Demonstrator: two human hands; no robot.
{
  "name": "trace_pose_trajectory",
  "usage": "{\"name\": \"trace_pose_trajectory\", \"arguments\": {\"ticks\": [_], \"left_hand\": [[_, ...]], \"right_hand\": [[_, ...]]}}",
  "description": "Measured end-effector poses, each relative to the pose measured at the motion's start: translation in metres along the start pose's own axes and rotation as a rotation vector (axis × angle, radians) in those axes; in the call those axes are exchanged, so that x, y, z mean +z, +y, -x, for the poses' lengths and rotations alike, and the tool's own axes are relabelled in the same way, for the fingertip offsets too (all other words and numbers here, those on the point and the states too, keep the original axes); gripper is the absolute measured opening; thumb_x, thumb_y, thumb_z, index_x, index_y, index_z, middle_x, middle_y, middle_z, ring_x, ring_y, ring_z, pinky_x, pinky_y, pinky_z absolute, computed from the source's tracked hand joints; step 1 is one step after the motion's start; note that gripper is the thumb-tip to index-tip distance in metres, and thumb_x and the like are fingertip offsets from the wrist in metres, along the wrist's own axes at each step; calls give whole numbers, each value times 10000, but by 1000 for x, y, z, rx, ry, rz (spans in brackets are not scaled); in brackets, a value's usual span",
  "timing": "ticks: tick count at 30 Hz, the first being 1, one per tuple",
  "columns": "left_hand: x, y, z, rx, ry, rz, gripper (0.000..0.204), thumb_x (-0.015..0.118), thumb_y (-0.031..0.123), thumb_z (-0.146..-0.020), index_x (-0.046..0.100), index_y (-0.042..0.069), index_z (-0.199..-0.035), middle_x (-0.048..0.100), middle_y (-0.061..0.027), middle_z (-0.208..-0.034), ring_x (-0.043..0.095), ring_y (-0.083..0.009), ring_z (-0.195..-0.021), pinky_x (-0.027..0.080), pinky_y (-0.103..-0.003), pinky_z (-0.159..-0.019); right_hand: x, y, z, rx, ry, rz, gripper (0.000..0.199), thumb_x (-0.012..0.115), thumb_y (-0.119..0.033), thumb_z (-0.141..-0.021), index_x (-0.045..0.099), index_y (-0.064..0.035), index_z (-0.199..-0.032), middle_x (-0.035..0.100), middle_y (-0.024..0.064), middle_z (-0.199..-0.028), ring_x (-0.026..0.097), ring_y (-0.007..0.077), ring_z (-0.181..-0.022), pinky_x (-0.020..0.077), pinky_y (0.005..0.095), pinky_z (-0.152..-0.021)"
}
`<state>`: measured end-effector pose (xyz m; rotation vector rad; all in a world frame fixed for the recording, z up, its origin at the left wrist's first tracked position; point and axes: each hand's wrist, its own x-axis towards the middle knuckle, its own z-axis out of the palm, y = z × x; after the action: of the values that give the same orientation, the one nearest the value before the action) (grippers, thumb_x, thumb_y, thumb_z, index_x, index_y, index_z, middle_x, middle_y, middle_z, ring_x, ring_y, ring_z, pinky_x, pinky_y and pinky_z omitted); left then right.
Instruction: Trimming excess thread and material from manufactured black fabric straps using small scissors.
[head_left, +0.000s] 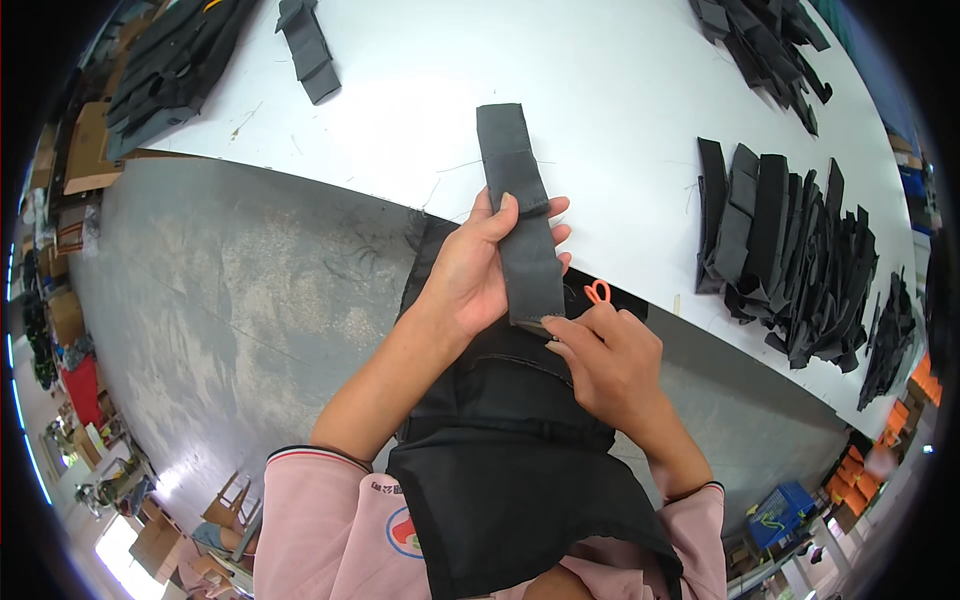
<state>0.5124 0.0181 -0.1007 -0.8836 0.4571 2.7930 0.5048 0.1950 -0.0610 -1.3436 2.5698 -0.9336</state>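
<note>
A dark grey fabric strip (533, 265) with stitched cross seams lies lengthwise over my left hand (475, 255). My left thumb presses on top of it and the fingers come out from under its right side. The strip's far end reaches over the white table. At its near end, my right hand (615, 365) is closed on a small pair of scissors (598, 292), whose orange loop stands out above the fingers. The blades are mostly hidden; a thin metal part shows by the strip's stitched lower edge. Loose threads stick out from the strip's sides.
On the white table (600, 130), several dark strips lie in a pile (795, 255) at the right, with another bunch (765, 55) behind. A single folded strip (308, 50) and a dark fabric stack (180, 70) lie far left. A black apron (520, 500) covers my front.
</note>
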Motion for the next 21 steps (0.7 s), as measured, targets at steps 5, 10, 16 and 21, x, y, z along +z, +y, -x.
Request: {"name": "trace_pose_trajectory", "arguments": {"ticks": [5, 10, 16, 21], "left_hand": [[0, 1, 0, -3, 10, -3, 312, 395, 246, -984, 343, 127, -1268, 484, -188, -1278, 574, -262, -1010, 516, -454, -815], [1, 1, 0, -3, -21, 14, 313, 387, 244, -986, 339, 125, -1272, 481, -189, -1280, 575, -260, -1010, 519, -452, -810], [0, 0, -1, -14, -3, 34, 305, 385, 242, -987, 342, 124, -1265, 480, -190, -1281, 571, -260, -1010, 518, -448, -811], [1, 0, -2, -21, 0, 43, 310, 405, 244, -982, 329, 126, -1258, 505, -174, -1242, 564, -258, -1002, 514, -440, -812]], "right_hand": [[0, 4, 8, 100, 45, -148, 326, 733, -62, -644, 643, -86, -956, 460, 24, -722, 463, 194, -560, 365, 300, -498], [2, 1, 2, 92, 25, -128, 310, 721, -58, -656, 644, -80, -956, 458, 24, -717, 463, 188, -561, 362, 299, -499], [-2, 1, 1, -50, 11, 40, 284, 691, -49, -683, 639, -69, -961, 442, 20, -696, 459, 170, -561, 351, 291, -497], [-4, 5, 7, 66, -18, -192, 270, 711, -48, -661, 651, -73, -923, 450, 36, -695, 471, 186, -566, 375, 299, -507]]}}
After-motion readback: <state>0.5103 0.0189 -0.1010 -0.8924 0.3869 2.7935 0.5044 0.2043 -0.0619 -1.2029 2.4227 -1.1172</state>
